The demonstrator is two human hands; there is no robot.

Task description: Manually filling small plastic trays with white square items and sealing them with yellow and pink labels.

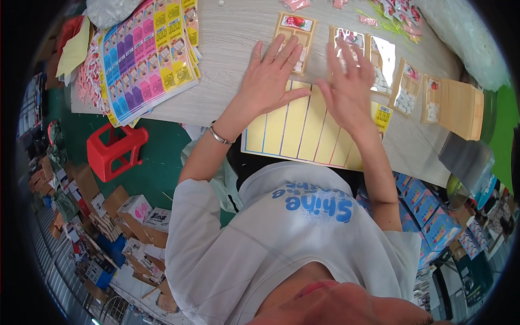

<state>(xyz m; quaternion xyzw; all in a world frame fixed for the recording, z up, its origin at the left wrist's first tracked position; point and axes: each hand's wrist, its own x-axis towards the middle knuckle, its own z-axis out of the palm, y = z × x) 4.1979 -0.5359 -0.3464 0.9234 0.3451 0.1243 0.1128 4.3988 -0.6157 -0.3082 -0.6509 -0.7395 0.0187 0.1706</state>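
Observation:
My left hand (273, 76) lies with fingers spread over the near part of a shallow tan tray (310, 40), which has compartments, white pieces and a small red-printed packet at its far end. To its right, my right hand (351, 92) has its fingers stretched out over a second tray (345, 32); those fingers are slightly blurred, and whether they touch it I cannot tell. Beneath both wrists, a yellow backing sheet (292, 130) with coloured dividing lines reaches the table's near edge. Further right stand a shiny-topped tray (383, 57), another tray (406, 89) and a lidded box (460, 108) lying open.
Stacked colourful label sheets (149, 59) cover the table's left side, beside pink-and-red packets (89, 81). More red packets (398, 13) and a clear plastic bag (466, 38) lie at the far right. A red stool (111, 154) stands on the floor at left.

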